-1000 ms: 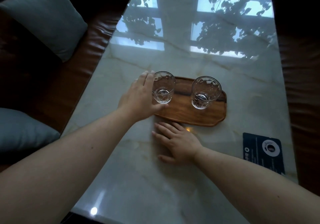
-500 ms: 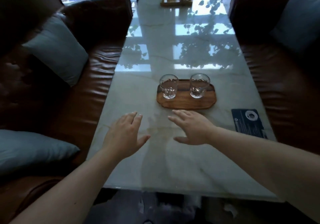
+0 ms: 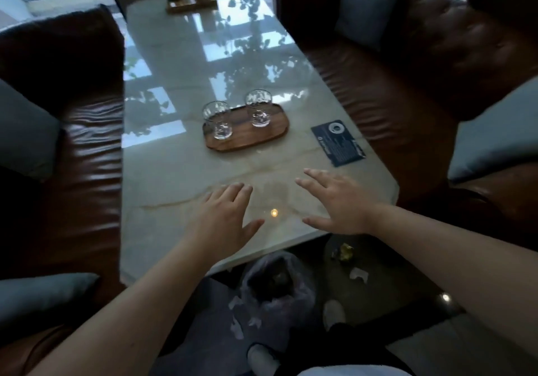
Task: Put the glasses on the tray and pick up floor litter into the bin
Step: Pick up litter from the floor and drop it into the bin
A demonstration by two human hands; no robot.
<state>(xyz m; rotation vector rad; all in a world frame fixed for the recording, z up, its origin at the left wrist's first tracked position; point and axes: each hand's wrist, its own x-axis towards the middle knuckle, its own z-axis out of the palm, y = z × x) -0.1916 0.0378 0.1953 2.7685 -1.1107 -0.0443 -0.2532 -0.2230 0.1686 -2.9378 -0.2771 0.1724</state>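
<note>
I see both glasses (image 3: 217,123) (image 3: 259,112) standing on the wooden tray (image 3: 247,138), well beyond my fingertips. My left hand (image 3: 222,224) and right hand (image 3: 339,203) hover spread flat over the desk (image 3: 163,177), holding nothing. Below the right hand, litter (image 3: 343,253) lies on the floor. The bin (image 3: 276,285) under the desk edge is dim, its contents unclear.

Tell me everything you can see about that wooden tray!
The wooden tray is a dark brown, flat oval board with visible grain, lying level on the marble table. Two empty clear glasses stand upright on it, one at its left end and one toward its right. Neither hand touches it.
</note>
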